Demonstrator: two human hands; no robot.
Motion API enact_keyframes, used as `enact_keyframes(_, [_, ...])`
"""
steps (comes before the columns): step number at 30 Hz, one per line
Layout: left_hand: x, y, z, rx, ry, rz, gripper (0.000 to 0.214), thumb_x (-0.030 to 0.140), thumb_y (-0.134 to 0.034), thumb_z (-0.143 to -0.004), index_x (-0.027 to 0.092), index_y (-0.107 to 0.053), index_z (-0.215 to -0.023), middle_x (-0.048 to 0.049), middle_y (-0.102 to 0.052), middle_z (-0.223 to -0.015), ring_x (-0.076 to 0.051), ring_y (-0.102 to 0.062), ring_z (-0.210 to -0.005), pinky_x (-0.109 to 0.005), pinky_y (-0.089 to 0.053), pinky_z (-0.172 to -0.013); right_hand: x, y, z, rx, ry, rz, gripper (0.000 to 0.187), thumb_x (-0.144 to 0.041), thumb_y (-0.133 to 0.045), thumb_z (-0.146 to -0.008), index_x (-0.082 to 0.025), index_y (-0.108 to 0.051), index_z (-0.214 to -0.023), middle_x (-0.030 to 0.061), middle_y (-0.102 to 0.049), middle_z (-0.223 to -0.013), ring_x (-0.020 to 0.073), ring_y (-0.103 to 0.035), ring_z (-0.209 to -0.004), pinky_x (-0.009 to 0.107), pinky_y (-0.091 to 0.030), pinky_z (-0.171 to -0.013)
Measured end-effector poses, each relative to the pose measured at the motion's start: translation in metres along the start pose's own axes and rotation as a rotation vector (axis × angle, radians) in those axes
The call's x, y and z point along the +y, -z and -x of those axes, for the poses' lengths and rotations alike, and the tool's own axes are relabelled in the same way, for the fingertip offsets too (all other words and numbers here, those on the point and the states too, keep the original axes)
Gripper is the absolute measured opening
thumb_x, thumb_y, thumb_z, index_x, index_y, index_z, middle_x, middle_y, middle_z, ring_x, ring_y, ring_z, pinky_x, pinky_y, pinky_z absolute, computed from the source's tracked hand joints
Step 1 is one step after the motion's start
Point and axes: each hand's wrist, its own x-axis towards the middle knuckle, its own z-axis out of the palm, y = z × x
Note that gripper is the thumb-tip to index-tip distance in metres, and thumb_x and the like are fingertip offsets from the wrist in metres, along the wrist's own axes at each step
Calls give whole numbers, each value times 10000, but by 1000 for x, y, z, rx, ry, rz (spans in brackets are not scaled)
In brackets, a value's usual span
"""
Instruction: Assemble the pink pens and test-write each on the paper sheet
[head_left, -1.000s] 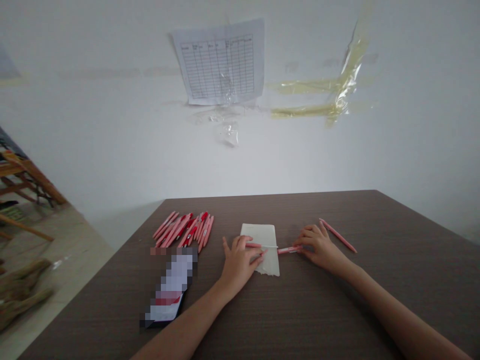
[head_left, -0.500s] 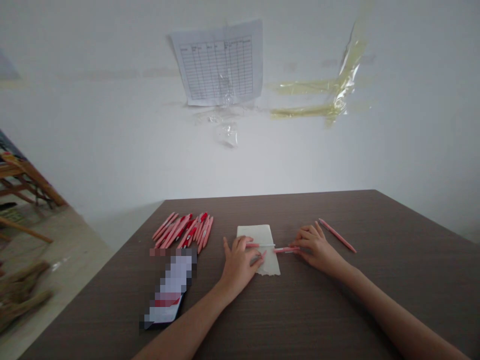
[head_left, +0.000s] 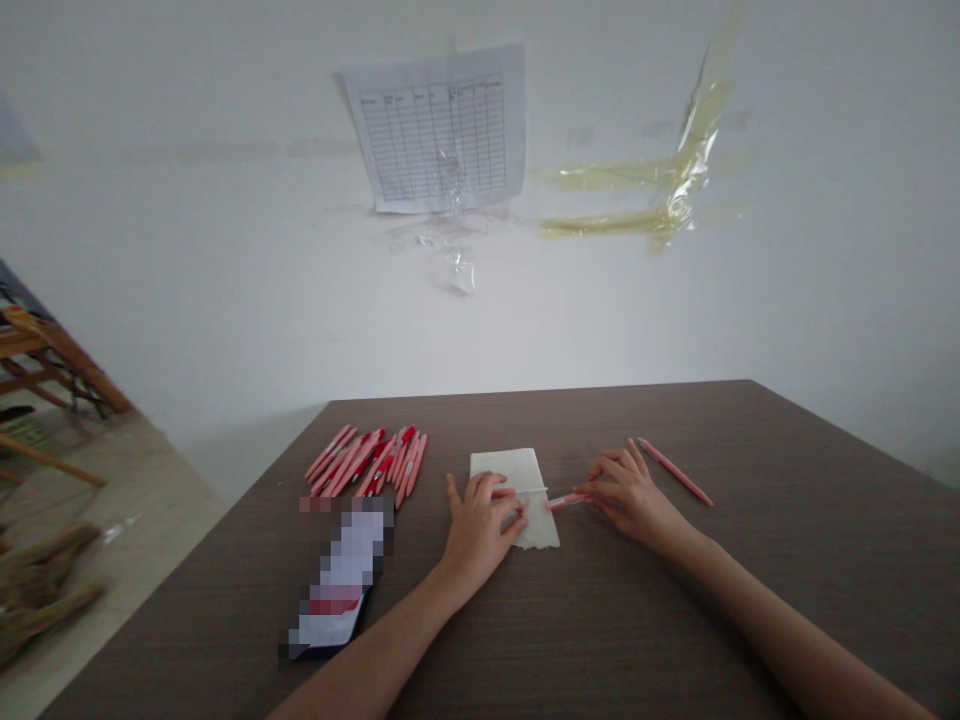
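A pale sheet of paper (head_left: 510, 462) lies on the table, partly covered by my left hand (head_left: 484, 522). That hand is closed, its thumb and index finger pinching a small pink pen tip (head_left: 523, 509). Under its fingers a pink pen part (head_left: 504, 492) shows, with a thin whitish refill (head_left: 534, 490) pointing right across the paper. To the right, my right hand (head_left: 622, 490) pinches a pink pen barrel (head_left: 566, 501), whose left end is at the paper's right edge. Just beyond my right hand lies a whole pink pen (head_left: 675, 470).
A pile of pink and red pens (head_left: 367, 462) lies on the left part of the brown table (head_left: 622, 610). Nearer me is a phone (head_left: 337, 590), blurred by pixels. A printed sheet (head_left: 442, 130) and yellowish tape (head_left: 607, 225) are on the wall behind.
My right hand has tilted the pink barrel slightly, raising its right end. My left hand has barely moved; the paper has shifted slightly left.
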Motion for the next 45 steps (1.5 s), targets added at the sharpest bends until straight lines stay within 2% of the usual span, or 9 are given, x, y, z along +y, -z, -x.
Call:
enact_keyframes(14, [-1,0,0,-6,10,5,81,320,-719,-817,305,-735,-895,-42,-608,-1247,-270,-494,-1255,-754,-67,-1094,10,3,2,33,-44,56,201,-231,-578,-900,-327,-728,-992,47,-647,-969,264,-531,-1034,697,-185,-1091])
enact_keyframes(21, [-1,0,0,-5,2,25,104,302,-721,-816,313,-731,-919,-36,-613,-1234,-260,-513,-1237,-746,-54,-1103,15,-4,3,20,-151,130,181,-296,-578,-914,-310,-722,-1021,44,-669,-934,272,-536,-1021,700,-201,-1074])
enact_keyframes(27, [-2,1,0,-1,11,20,148,295,-722,-813,300,-718,-961,-45,-608,-1244,-257,-511,-1235,-744,-62,-1105,13,-9,3,-16,-192,125,222,-331,-524,-947,-306,-739,-993,52,-677,-909,273,-532,-1008,659,-222,-1080])
enact_keyframes(29, [-1,2,0,-4,16,19,143,296,-719,-816,295,-717,-960,-44,-610,-1242,-258,-510,-1237,-743,-67,-1106,13,-11,3,-31,-181,88,233,-338,-520,-947,-325,-736,-1032,58,-679,-904,274,-535,-989,631,-284,-1056])
enact_keyframes(33, [0,3,1,4,20,18,155,294,-725,-811,289,-712,-966,-41,-614,-1233,-262,-507,-1241,-742,-77,-1107,17,-17,5,-94,-155,-2,269,-350,-504,-951,-314,-722,-1104,83,-671,-932,267,-533,-971,500,-434,-939])
enact_keyframes(40, [-1,2,2,9,13,0,214,310,-719,-818,300,-704,-1031,-48,-612,-1244,-271,-494,-1253,-745,-92,-1105,19,-17,5,-158,-178,-23,307,-358,-474,-970,-265,-680,-1178,94,-661,-1005,252,-548,-989,446,-445,-931])
enact_keyframes(45, [-1,3,2,30,14,-16,202,331,-672,-859,303,-698,-1058,-46,-614,-1242,-267,-497,-1244,-738,-96,-1113,16,-12,5,-170,-177,-65,300,-315,-553,-924,-231,-661,-1191,105,-641,-1080,261,-554,-1063,423,-449,-959])
